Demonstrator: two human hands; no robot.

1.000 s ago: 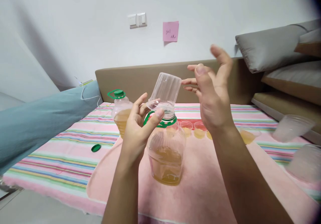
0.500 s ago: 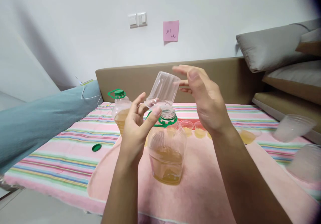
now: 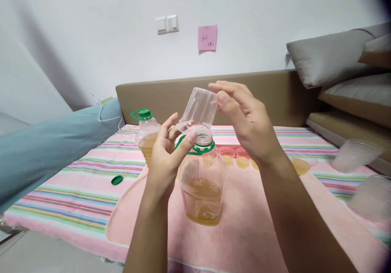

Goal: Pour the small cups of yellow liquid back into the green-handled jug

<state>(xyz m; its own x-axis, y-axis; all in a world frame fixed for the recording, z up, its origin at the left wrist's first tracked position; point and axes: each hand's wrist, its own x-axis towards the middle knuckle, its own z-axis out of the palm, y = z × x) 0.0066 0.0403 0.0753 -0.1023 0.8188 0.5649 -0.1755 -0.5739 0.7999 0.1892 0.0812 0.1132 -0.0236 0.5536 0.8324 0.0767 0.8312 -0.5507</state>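
Observation:
A clear plastic cup (image 3: 199,109) is tipped nearly upside down, its rim over the mouth of a large clear bottle (image 3: 202,201). My left hand (image 3: 168,155) is closed on the cup's rim with thumb and fingers. My right hand (image 3: 250,118) is at the cup's upturned base, fingers stretched out and apart from the thumb; the fingertips are at its edge, and I cannot tell if they touch. The bottle stands upright, uncapped, with a green collar (image 3: 204,147) round its neck and amber liquid in the lower part.
Behind on the left stands a capped bottle (image 3: 147,139) of similar liquid. A green cap (image 3: 117,180) lies on the striped cloth (image 3: 79,191). Several small cups (image 3: 243,159) of yellowish contents are in a row behind; stacked clear containers (image 3: 356,155) lie at right.
My right hand's thumb and fingers have come in closer to the cup's base. The cup and my left hand stay almost in place.

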